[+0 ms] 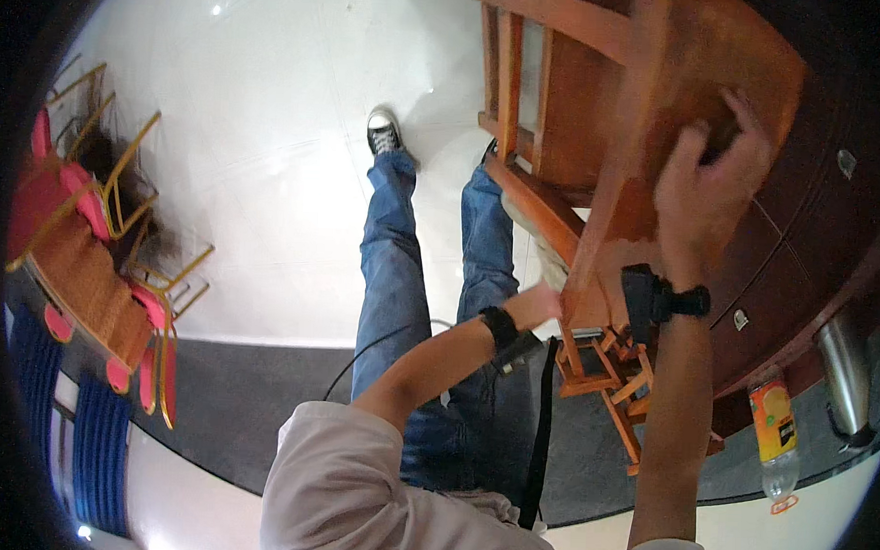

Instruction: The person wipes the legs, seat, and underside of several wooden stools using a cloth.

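A large wooden chair or stool frame (562,97) with slats and a broad board lies at the upper right, its near parts blurred. At its lower end, my left hand (537,305) is against a wooden bar; the fingers are partly hidden, and whether they grip cannot be told. Above the broad board, my right hand (716,175) has its fingers spread and slightly curled, with nothing seen between them. Each wrist wears a black band; a black device sits on the right one.
Small wooden stools (604,375) are piled below the frame. A dark red cabinet (767,279), a bottle with an orange label (772,432) and a steel flask (843,376) are at right. Pink chairs with gold legs (127,177) surround a table (83,284) at left.
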Motion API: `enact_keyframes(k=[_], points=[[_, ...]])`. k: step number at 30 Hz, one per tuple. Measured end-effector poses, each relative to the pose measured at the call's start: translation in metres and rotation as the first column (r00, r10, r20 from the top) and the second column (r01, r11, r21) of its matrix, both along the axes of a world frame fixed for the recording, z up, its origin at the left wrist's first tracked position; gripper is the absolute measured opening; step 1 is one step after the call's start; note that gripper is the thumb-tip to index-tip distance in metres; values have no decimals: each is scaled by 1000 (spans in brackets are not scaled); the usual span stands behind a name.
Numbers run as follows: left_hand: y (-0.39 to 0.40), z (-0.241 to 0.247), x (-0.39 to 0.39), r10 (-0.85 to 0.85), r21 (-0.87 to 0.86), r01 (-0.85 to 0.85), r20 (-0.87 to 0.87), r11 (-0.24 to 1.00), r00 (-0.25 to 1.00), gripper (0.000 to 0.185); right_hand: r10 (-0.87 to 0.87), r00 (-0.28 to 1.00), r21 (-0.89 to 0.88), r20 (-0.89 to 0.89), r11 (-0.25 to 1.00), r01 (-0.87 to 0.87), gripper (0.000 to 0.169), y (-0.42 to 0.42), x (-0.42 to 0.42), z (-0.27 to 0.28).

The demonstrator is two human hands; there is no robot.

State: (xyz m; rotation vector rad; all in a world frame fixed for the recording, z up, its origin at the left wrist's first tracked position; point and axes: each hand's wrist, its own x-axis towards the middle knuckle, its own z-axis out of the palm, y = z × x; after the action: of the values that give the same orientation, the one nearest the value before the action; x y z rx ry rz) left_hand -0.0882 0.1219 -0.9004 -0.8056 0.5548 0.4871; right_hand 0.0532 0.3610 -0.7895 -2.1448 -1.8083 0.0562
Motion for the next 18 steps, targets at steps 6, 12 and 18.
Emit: enact_keyframes(k=[6,12,18], points=[[28,21,35,-394,287,371,27,883,919,67,-31,999,169,-25,985,35,39,1,61,7],[49,55,65,-674,429,667,-164,609,720,65,-94,993,229,-69,968,107,39,3,108,30],[15,103,122,-771,440,829,-370,345,518,64,-26,853,335,-521,913,232,12,-37,186,70]])
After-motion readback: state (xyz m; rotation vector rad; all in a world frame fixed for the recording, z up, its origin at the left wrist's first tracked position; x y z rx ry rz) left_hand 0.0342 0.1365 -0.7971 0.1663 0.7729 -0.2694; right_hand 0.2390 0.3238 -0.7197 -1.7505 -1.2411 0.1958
